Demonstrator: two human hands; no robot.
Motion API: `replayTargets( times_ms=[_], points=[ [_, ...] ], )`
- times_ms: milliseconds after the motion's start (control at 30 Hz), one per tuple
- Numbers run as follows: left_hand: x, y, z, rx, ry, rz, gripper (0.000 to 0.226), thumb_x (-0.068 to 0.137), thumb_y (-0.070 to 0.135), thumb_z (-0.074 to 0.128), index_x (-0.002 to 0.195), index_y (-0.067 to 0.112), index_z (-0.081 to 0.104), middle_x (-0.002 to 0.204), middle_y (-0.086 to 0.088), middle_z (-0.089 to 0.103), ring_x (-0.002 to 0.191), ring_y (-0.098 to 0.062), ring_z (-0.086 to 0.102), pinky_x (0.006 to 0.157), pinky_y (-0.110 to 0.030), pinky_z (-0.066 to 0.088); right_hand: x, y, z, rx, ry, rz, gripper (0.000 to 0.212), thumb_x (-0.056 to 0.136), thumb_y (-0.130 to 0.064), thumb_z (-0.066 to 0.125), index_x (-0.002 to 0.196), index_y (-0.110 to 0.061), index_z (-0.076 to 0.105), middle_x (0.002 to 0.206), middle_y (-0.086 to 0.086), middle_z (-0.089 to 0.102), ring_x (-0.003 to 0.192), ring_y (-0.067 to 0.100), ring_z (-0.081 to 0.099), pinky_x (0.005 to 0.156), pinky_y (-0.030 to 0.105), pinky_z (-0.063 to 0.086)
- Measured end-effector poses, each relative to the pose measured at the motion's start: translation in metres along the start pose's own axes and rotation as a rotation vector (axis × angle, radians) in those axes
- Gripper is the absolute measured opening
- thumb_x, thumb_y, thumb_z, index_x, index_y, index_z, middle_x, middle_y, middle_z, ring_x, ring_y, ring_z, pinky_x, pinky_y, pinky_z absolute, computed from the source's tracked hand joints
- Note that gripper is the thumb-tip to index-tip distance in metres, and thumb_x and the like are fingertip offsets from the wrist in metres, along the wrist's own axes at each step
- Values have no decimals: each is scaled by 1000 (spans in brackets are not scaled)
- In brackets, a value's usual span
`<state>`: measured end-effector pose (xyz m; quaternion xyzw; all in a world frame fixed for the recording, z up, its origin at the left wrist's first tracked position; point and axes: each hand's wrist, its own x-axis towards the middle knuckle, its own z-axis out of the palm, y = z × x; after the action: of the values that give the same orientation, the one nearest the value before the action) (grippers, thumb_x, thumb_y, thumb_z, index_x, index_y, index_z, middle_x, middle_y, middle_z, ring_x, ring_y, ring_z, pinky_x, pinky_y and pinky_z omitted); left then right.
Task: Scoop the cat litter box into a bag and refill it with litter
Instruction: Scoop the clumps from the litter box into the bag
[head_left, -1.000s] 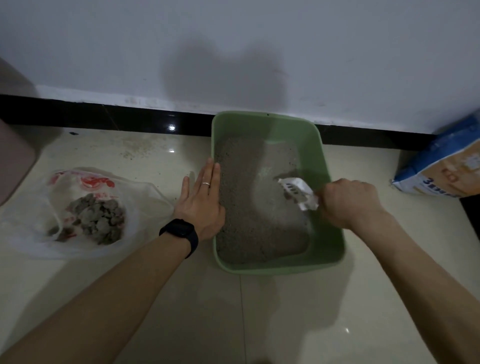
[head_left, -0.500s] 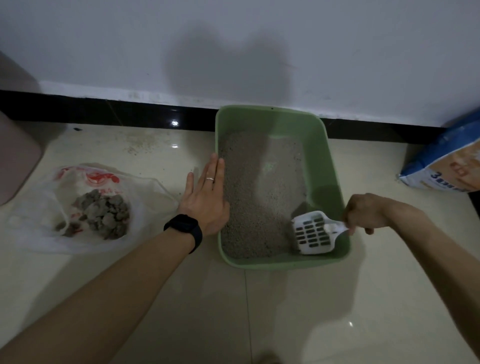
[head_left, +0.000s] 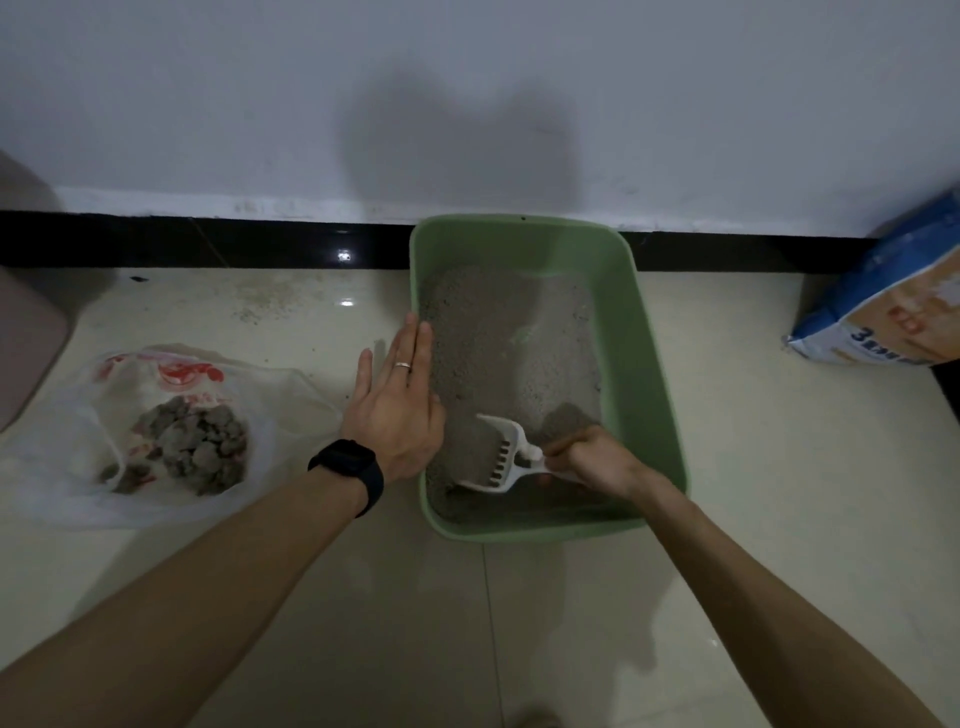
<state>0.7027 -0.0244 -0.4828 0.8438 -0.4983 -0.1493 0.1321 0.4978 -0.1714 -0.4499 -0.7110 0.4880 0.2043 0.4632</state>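
Right hand (head_left: 597, 462) is wrapped round the white scoop (head_left: 498, 460), which is set at the near edge of the green litter box (head_left: 649, 364) and pointed left toward the bag (head_left: 291, 400), past the flat left hand (head_left: 395, 410).

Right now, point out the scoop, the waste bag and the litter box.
scoop (head_left: 505, 458): head view, on its slotted blade.
waste bag (head_left: 171, 371): head view, on the red-printed upper plastic.
litter box (head_left: 640, 395): head view, on the green right inner wall.
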Motion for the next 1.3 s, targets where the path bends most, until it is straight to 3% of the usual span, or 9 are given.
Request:
replayTargets(
  times_ms=[100,200,300,500,667,933,1033,1200,1300],
  points=[
    [-2,2,-5,6,-30,-15,76,98,31,29,152,12,-22,160,-2,-26,151,-15,-5,122,-47,-3,24,-15,15,207,171,22,28,86,-13,61,66,-28,74,93,13,75,88,29,68,75,34,51],
    [-2,4,-9,34,-51,-43,77,98,32,29,152,13,-23,159,-1,-28,150,-14,-8,122,-46,-4,54,-48,36,309,232,28,20,89,-15,55,81,-12,73,103,20,71,86,31,64,71,33,44],
    [-3,6,-12,46,-64,-56,78,98,32,30,151,14,-25,156,0,-33,150,-14,-12,122,-45,-6,77,-88,48,385,351,48,38,96,-30,48,107,1,68,107,19,69,99,35,64,74,34,46],
    [-1,4,-17,96,-99,-51,80,97,33,28,148,15,-31,156,-1,-34,149,-20,-17,120,-46,-11,117,-109,51,523,382,84,74,87,-68,42,100,-1,72,104,19,70,96,37,66,84,44,54],
    [1,6,-17,156,-124,-61,77,97,34,25,149,15,-29,156,-1,-35,148,-21,-21,119,-47,-13,100,-98,53,779,470,87,23,87,-18,55,75,-7,71,75,16,67,65,26,56,61,38,44],
    [-2,9,-21,166,-138,-83,80,97,34,28,149,15,-29,151,2,-39,148,-17,-19,119,-49,-11,59,-77,26,854,535,-82,21,95,-16,54,110,-22,69,77,2,65,52,15,50,42,21,41],
    [-2,9,-22,147,-144,-81,80,97,34,28,149,15,-29,153,3,-37,149,-17,-17,120,-48,-11,42,-53,22,957,561,-106,22,93,-13,58,107,-13,74,76,6,70,55,16,52,48,24,39],
    [-2,8,-22,151,-160,-77,80,97,34,28,148,15,-30,157,1,-33,149,-17,-16,120,-48,-11,3,-36,19,952,611,-119,18,93,-12,61,89,-24,74,67,-2,72,41,8,48,40,18,36],
    [-2,8,-24,164,-176,-71,79,98,35,27,148,14,-31,157,0,-32,149,-17,-16,119,-48,-12,-11,-33,18,893,664,-128,16,91,-15,64,99,-24,75,74,-4,75,47,4,52,51,27,45]
  ],
)
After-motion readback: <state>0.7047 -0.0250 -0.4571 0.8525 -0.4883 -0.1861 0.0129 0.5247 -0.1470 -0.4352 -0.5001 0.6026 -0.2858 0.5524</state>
